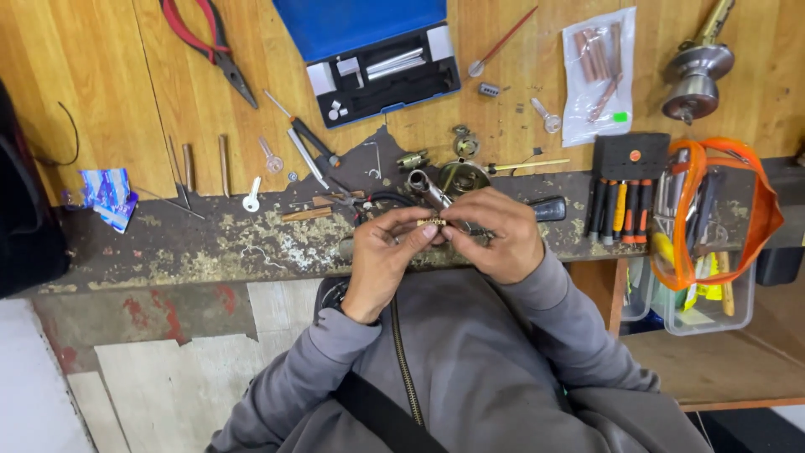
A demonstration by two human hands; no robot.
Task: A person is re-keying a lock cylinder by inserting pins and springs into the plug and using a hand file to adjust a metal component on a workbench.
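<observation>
At centre frame we see both hands meeting over a small brass cylinder (433, 221), which lies level between them just above the worn front edge of the workbench (210, 243). The left hand (381, 256) pinches the cylinder's left end between thumb and fingertips; the right hand (496, 235) curls its fingers about the right end, closed on it. Just above the hands we note a metal tube (423, 188) pointing toward the upper left, and beside it a round brass part (463, 176). Toward the upper centre lies an open blue case (369, 54); in the upper left, red-handled pliers (210, 46). In the upper right we find a clear bag of copper-coloured pieces (597, 71) and a metal door knob (696, 75). At right stands a rack of screwdrivers (625, 189), with an orange-rimmed pouch (713, 214) next to it.
</observation>
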